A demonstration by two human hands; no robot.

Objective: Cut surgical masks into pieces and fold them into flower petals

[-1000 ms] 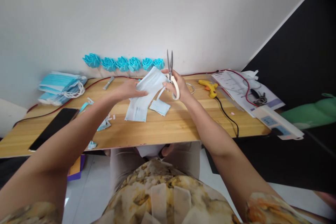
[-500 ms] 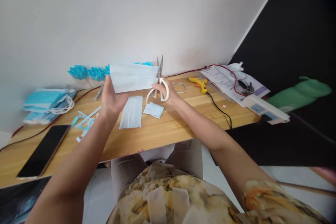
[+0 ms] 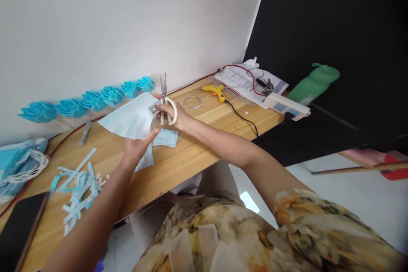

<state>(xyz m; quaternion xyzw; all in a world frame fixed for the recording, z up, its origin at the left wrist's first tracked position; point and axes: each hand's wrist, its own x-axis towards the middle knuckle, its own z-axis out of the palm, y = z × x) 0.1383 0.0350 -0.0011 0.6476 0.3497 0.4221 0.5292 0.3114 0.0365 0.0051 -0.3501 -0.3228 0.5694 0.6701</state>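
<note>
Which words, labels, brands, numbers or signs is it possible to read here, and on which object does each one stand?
No text can be read.
Papers: printed, but too small and blurred.
Power strip: any marking is too small to tell.
Scissors: no lettering that I can make out.

- soft, fairly bright light falls evenly across the table (image 3: pixel 178 174), shadows faint
- a small patch of glare gleams on the floor (image 3: pixel 249 202)
- the black panel (image 3: pixel 334 21) at right swallows detail
- the scissors (image 3: pixel 163 92) look fairly crisp
- wide-angle stretch distorts the right sleeve (image 3: pixel 318 225), softer toward the corner
</note>
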